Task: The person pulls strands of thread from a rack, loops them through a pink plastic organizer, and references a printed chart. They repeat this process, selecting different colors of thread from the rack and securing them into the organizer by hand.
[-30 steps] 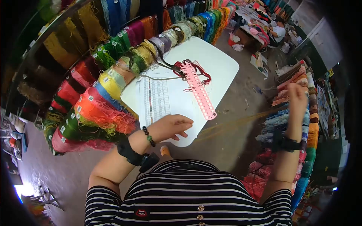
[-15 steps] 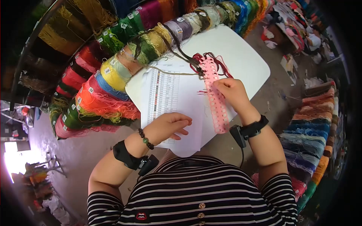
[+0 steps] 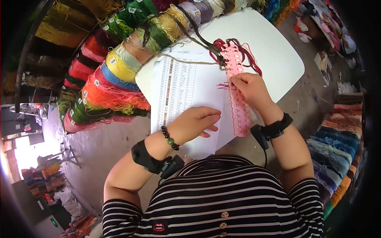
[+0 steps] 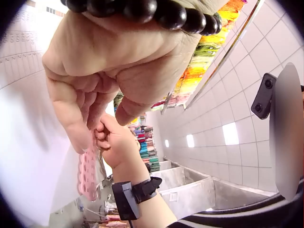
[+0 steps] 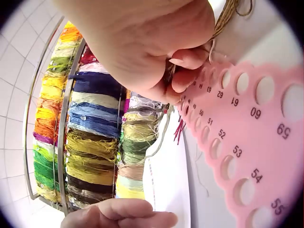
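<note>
A pink perforated card (image 3: 241, 115), its numbered holes legible in the right wrist view (image 5: 266, 123), lies on the white board (image 3: 274, 51), partly over printed sheets (image 3: 206, 87). Dark red threads (image 3: 251, 60) and dark brown strands (image 3: 200, 38) are looped at its far end. My right hand (image 3: 254, 89) is over the card's middle, thumb and fingers pinched together; a bit of brown thread (image 5: 169, 71) shows between them in the right wrist view. Over the sheets, left of the card, hovers my left hand (image 3: 194, 125), fingers loosely bent, with nothing visible in it.
Coloured thread skeins (image 3: 123, 71) hang on a rack along the left and far side, touching the board's edge. Another rack of skeins (image 3: 333, 139) stands at the right. Beyond, a table (image 3: 325, 20) holds a jumble of coloured items.
My right hand has come in from far right to the card, then shifted slightly along it. The blurred yellowish strand is gone from view. My left hand stays over the sheets, while the head view has shifted.
</note>
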`<state>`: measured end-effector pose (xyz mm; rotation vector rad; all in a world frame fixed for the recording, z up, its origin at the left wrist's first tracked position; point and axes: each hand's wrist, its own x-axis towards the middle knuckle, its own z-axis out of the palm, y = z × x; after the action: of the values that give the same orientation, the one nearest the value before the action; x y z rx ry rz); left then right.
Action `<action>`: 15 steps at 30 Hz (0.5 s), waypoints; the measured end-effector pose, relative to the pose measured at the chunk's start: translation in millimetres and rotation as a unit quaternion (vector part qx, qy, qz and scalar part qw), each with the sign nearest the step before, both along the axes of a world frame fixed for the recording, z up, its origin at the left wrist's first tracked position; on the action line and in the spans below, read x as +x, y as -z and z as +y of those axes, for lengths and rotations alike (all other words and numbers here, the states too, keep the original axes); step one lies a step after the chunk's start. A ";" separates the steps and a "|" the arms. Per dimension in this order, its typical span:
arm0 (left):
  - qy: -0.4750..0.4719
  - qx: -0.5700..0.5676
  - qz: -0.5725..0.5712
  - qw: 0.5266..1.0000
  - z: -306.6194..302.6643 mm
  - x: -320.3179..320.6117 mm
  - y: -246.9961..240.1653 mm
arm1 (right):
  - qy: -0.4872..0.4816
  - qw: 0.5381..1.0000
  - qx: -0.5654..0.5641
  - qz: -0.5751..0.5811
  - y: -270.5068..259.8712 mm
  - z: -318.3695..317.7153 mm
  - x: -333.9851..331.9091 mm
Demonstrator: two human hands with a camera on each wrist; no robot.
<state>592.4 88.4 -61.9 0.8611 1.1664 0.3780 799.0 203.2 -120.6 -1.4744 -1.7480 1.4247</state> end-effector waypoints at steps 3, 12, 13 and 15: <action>0.006 0.002 -0.002 1.000 4.2 6.8 -0.3 | -0.002 1.000 0.016 0.023 4.9 -1.7 0.6; -0.108 0.026 -0.017 0.994 41.8 -4.7 -25.9 | 0.075 0.985 -0.044 0.151 -47.6 27.6 33.0; -0.128 0.020 -0.033 0.991 48.8 0.6 -28.2 | 0.060 0.989 -0.056 0.122 -47.5 29.3 31.8; -0.173 0.007 -0.058 0.983 60.0 6.6 -33.6 | 0.030 0.984 -0.070 0.160 -44.3 23.3 24.8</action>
<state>599.1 148.3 -28.4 0.6380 1.2051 0.7119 823.8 226.5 -76.2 -1.2666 -1.4222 1.6752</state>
